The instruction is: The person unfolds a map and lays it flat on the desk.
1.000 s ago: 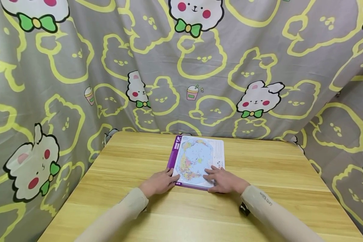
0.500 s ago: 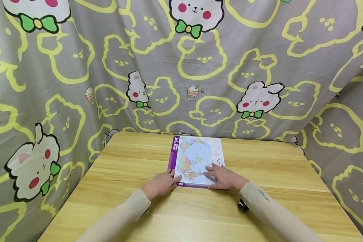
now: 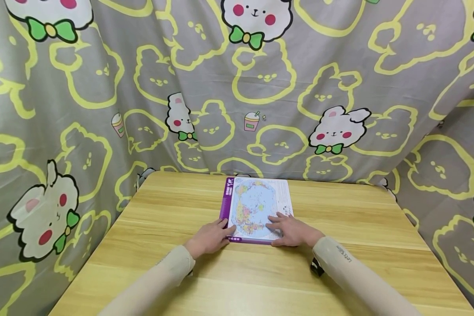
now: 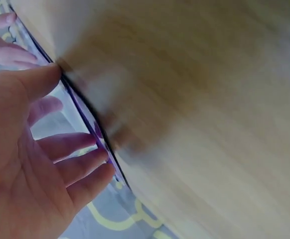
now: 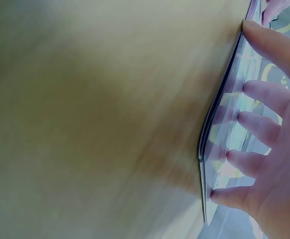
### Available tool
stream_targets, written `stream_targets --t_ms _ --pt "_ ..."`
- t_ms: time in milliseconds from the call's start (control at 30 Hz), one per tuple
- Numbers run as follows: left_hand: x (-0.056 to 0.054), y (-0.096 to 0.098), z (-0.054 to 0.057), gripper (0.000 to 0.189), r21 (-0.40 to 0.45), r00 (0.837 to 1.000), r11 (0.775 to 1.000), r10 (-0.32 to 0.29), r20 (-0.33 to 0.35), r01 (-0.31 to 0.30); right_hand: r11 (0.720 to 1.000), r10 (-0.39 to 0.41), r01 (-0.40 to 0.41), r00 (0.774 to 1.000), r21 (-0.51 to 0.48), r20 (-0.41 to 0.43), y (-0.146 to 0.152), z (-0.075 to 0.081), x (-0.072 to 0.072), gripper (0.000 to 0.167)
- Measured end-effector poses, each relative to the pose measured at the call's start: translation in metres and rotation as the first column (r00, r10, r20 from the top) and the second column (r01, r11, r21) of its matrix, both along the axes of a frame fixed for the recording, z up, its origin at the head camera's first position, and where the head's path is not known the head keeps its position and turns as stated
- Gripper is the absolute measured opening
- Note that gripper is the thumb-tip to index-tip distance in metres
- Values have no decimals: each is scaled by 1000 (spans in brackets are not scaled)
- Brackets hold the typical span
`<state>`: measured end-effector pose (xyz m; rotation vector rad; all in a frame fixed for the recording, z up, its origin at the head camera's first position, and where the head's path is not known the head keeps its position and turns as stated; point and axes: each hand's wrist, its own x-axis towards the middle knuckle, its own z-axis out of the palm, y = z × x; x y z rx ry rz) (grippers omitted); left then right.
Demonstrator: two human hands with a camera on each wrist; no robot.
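A flat world map board, with a purple band down its left side and along its near edge, lies face up toward the far side of the table. My left hand touches its near left corner with fingers loosely spread. On the near right corner rests my right hand, fingers spread over the printed surface. In the left wrist view, the left thumb and fingertips meet the board's thin edge. The right wrist view shows the right fingertips apart on the glossy surface and the thumb at the edge, where thin layers appear stacked.
The wooden table extends on all sides of the board. Behind it and at both sides hangs a grey curtain with cartoon prints, close to the table's far edge. A dark strap shows under the right sleeve.
The board has turned slightly and now lies squarer to the table, its right side shifted a little left and its near edge slightly farther away. Both hands stay on its near corners.
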<state>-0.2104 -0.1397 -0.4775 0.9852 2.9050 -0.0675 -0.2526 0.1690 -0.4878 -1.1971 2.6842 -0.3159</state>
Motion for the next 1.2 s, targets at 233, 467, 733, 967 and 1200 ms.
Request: stream_targets --t_ms 233,467,733,967,1200 --pt "-7 -11 -2 62 -27 995 997 69 69 -67 1000 -4 4 1000 19 2 -2 0 1 63" --pt "-11 -16 -1 66 -18 988 997 79 130 -78 999 26 -25 999 25 -37 -11 2 3 64" --pt "-11 -14 -2 65 -25 984 996 92 152 -90 999 51 -51 996 -4 -79 -32 9 4 58" --pt "-10 -13 -2 65 -21 982 995 103 158 -101 996 93 -93 991 0 -93 -56 14 6 57" --pt "-10 -12 -1 64 -24 982 994 109 156 -107 992 129 -128 982 20 -136 -75 15 8 63"
